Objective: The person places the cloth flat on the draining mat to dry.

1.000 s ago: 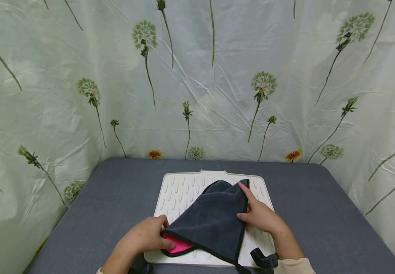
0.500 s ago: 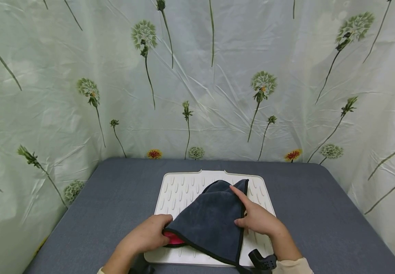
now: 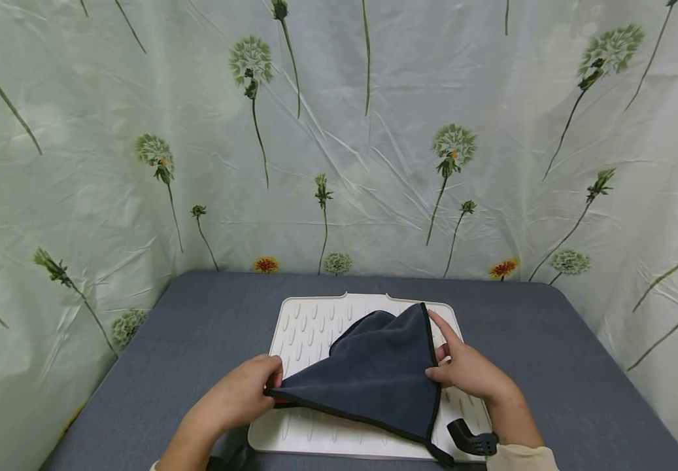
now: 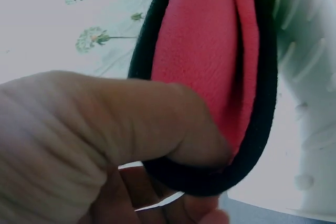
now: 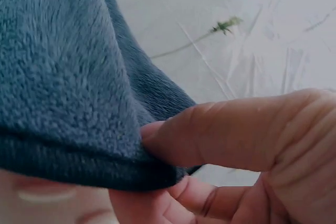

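Observation:
A two-sided towel (image 3: 368,383), dark blue-grey above and pink inside its fold, lies bunched over a white ridged mat (image 3: 303,327). Black trim runs around its edge, and a small loop (image 3: 441,454) hangs from the near right corner. My left hand (image 3: 243,392) pinches the left corner. In the left wrist view, the thumb presses into the pink lining (image 4: 199,40) while fingers sit beneath the trim. At the right edge my right hand (image 3: 473,369) pinches the towel between thumb and fingers, its index finger stretched along the border. The right wrist view shows this grip on the trimmed edge (image 5: 94,166).
The mat rests on a grey cloth-covered table (image 3: 215,327). Behind and beside it hangs a pale curtain (image 3: 368,144) printed with dandelions. A black wrist-worn device (image 3: 471,439) sits at the right wrist.
Both hands have moved apart, left hand leftward and right hand rightward. The towel is drawn wider between them, its loop has shifted right, and less pink shows at the left corner.

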Demonstrator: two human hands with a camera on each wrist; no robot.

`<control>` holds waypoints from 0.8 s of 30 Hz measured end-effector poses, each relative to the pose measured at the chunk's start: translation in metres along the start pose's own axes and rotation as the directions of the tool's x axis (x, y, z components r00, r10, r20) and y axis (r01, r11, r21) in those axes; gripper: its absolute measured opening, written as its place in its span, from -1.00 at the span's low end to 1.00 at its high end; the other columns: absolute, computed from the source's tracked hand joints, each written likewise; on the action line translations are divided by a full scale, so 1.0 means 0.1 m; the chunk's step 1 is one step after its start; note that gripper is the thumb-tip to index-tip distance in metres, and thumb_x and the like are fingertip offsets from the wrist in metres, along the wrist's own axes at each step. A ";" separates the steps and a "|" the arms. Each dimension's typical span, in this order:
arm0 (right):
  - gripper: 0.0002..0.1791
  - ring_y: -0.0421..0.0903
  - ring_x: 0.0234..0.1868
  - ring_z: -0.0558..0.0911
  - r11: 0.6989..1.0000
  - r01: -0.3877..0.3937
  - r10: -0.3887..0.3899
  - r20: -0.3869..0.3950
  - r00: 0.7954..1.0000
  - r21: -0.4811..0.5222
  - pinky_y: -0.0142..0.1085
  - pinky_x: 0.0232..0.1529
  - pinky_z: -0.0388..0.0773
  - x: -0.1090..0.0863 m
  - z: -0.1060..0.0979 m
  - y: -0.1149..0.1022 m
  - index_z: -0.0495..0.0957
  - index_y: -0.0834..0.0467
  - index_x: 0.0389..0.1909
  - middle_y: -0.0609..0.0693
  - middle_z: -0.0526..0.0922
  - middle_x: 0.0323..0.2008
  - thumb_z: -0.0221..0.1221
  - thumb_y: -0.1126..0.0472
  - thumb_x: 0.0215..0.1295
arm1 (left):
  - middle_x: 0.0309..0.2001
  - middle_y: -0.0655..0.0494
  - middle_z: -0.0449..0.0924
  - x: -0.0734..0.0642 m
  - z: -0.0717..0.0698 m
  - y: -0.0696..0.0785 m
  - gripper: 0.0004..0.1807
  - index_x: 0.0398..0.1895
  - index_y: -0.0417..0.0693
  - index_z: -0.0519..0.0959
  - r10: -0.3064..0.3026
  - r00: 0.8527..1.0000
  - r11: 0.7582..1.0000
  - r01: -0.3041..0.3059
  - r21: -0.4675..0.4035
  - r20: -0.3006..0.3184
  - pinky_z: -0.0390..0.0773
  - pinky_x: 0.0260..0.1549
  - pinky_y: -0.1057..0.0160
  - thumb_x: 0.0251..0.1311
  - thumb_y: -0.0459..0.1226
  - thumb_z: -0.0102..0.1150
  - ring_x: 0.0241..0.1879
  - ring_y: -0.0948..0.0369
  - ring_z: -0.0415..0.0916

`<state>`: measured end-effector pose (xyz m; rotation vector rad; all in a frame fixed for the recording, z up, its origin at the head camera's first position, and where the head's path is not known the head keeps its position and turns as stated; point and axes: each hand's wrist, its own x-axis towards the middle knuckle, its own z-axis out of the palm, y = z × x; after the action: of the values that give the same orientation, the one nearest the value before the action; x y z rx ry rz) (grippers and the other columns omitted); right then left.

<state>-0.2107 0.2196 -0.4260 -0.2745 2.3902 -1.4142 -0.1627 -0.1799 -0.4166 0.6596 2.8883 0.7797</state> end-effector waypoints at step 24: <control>0.20 -0.06 -0.48 0.55 0.995 -0.094 0.091 -0.057 0.994 -0.039 -0.19 -0.45 0.60 0.09 0.00 0.17 -0.30 0.15 0.63 0.08 0.55 -0.38 0.37 0.37 0.20 | -0.24 0.05 0.66 0.57 0.36 0.01 -0.49 0.11 -0.18 0.57 -0.070 0.990 0.939 0.106 -0.327 0.122 0.56 -0.33 0.17 0.33 0.02 0.28 -0.33 0.21 0.58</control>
<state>-0.2189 0.2245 -0.4423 -0.1347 2.4457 -1.3481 -0.2078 -0.1386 -0.4451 0.5111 2.5779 1.1446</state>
